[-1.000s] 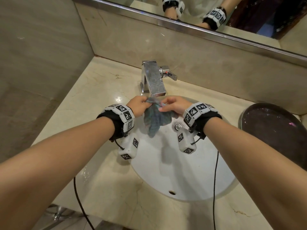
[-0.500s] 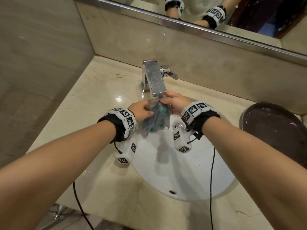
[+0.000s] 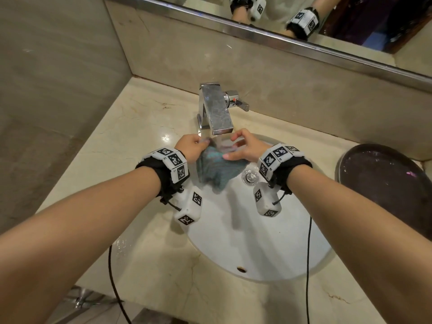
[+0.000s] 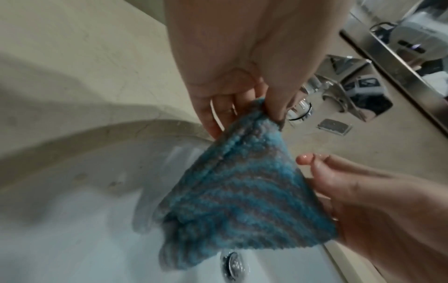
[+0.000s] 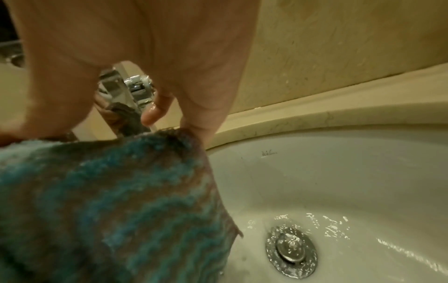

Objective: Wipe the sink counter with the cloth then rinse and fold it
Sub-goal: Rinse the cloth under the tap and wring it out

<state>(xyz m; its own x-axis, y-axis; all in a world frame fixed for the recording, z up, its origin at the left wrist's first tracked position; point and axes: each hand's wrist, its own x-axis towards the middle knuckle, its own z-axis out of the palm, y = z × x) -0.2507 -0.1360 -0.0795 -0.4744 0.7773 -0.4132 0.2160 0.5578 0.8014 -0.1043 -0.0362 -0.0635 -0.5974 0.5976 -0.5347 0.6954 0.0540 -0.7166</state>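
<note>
2 hands (image 3: 190,146) (image 3: 249,148), 1 cloth (image 3: 217,169), 1 tap (image 3: 216,108), 1 sink (image 3: 257,242), 1 drain (image 3: 250,177), 1 dark basin (image 3: 385,183)

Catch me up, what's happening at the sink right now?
A person is rinsing a blue striped cloth under the running faucet, over the white basin. The left hand pinches one top corner; the right hand holds the opposite edge, spreading the cloth. It is not yet folded.

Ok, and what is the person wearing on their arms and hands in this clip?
Bare forearms, no sleeves or gloves. Each wrist carries a black strap with a band of white blocks printed with black square markers, left band, right band. A white marker-printed camera box hangs under each wrist, left, right, each trailing a thin black cable.
</note>
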